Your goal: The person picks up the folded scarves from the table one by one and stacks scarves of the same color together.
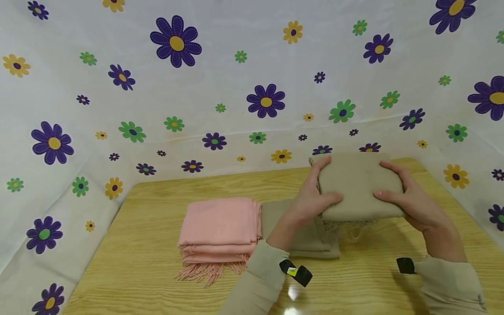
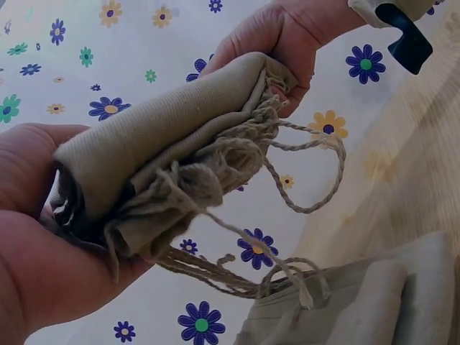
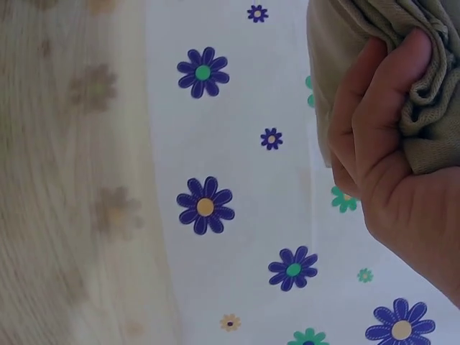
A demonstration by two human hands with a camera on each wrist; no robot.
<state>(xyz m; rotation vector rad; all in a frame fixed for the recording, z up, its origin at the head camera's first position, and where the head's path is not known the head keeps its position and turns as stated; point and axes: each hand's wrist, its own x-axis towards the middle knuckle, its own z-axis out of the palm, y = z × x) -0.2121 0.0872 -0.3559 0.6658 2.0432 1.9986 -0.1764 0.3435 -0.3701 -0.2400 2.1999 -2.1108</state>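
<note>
A folded beige scarf point(image 1: 358, 183) with twisted fringe is held above the right part of the table. My left hand point(image 1: 311, 199) grips its left side, thumb on top. On the opposite side, my right hand point(image 1: 417, 201) grips it with the fingers curled beneath, as the right wrist view shows on the scarf's rolled layers point(image 3: 431, 93). Loops of fringe point(image 2: 309, 165) dangle from the folded edge in the left wrist view. Partly behind my left forearm lies a second folded beige scarf point(image 1: 275, 214) on the table. A folded pink fringed scarf point(image 1: 218, 221) sits directly left of it.
The wooden table point(image 1: 145, 245) stands under the scarves. A white flower-printed cloth point(image 1: 220, 78) rises along its back and both sides. Black straps point(image 1: 295, 272) with loose ends are on my sleeved wrists.
</note>
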